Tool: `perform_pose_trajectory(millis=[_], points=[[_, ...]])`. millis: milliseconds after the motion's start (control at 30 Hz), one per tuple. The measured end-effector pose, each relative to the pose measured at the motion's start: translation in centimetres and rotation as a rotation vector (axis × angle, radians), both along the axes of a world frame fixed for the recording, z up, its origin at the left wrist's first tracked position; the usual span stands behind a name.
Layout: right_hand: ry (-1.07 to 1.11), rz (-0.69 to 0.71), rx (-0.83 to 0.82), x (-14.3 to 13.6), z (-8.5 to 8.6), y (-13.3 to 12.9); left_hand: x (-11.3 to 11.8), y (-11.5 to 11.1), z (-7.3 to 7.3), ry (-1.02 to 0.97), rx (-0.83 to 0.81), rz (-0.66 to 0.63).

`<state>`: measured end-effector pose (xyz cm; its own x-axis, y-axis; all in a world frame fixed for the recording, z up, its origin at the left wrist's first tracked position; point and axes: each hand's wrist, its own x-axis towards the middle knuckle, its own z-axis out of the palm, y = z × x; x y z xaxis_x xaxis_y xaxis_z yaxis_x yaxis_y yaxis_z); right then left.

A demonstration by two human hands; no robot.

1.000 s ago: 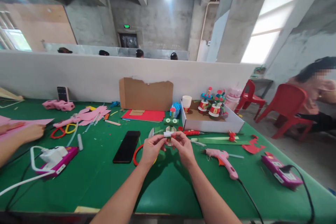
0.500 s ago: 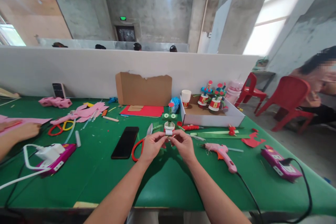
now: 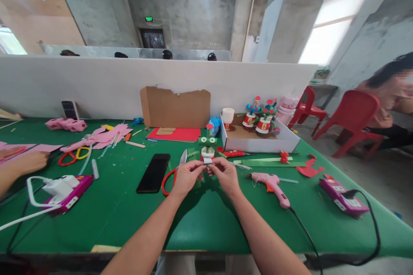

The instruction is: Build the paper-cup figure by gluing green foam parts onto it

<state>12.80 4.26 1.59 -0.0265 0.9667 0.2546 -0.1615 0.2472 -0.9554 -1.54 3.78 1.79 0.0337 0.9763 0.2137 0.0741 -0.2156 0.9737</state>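
My left hand [image 3: 189, 177] and my right hand [image 3: 226, 175] meet at the front of the table, fingertips pinched together on a small white piece of paper [image 3: 208, 161]. The fingers cover its lower part. Directly behind them stands a paper-cup figure [image 3: 208, 142] with a green head, round white eyes, a red disc on top and folded green spring arms. Red-handled scissors [image 3: 168, 181] lie beside my left hand, their handle partly hidden by it. To the right of my right hand rests a pink glue gun [image 3: 271, 184] with its cord trailing off the front edge.
A black phone [image 3: 153, 173] lies left of the scissors. Behind, a white box [image 3: 261, 145] holds similar cup figures. Purple power strips [image 3: 343, 197] and cords lie at both sides. At far left, a co-worker's hand [image 3: 32, 162] rests near pink paper.
Both hands stay almost in place, still pinching the white paper, which has turned slightly between the fingers. The whole view has shifted a little.
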Motion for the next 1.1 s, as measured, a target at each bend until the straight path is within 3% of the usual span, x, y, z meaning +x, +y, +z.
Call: perform_pose_trajectory(millis=[433, 933, 1100], points=[[0.0, 0.027, -0.037, -0.11, -0.42, 0.29, 0.17, 0.24, -0.06, -0.075, -0.05, -0.005], [-0.121, -0.102, 0.17, -0.15, -0.95, 0.13, 0.4, 0.16, -0.03, -0.199, -0.07, -0.031], [-0.065, -0.06, 0.117, -0.27, -0.76, 0.11, 0.41, 0.24, 0.0, -0.238, -0.086, -0.027]])
